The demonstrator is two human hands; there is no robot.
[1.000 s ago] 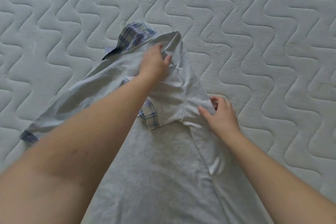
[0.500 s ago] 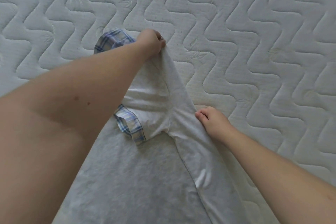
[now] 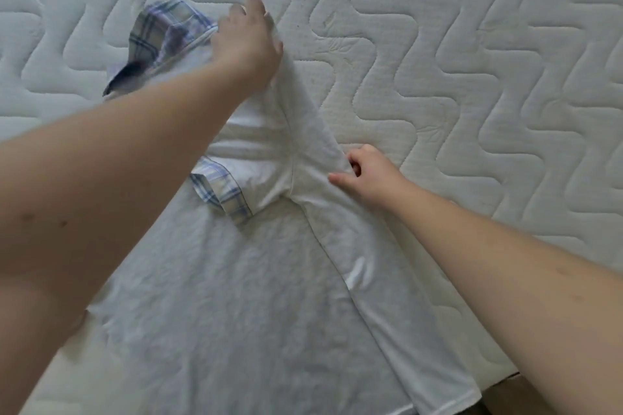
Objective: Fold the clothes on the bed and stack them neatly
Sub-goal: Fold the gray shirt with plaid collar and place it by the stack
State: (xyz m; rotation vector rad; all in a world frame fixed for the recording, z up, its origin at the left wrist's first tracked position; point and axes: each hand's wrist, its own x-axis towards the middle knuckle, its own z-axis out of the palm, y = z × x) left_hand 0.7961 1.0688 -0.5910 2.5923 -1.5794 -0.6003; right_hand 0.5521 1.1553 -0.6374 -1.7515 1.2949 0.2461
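Observation:
A light grey shirt (image 3: 256,307) with a blue plaid collar (image 3: 161,34) and a plaid sleeve cuff (image 3: 220,192) lies spread on the white quilted mattress (image 3: 472,61). Its right sleeve is folded inward across the chest, with the cuff on top of the body. My left hand (image 3: 247,44) lies on the shoulder next to the collar, fingers on the fabric at the top of the fold. My right hand (image 3: 365,175) pinches the folded right edge of the shirt lower down.
The mattress stretches on all sides beyond the shirt. Its front edge shows at the bottom right corner, with a strip of brown floor (image 3: 512,397) beyond it. My left forearm covers the left part of the shirt.
My left hand carried the shoulder fold up and outward beside the collar and now rests flatter on it. My right hand stayed at the folded edge. The view shifted closer.

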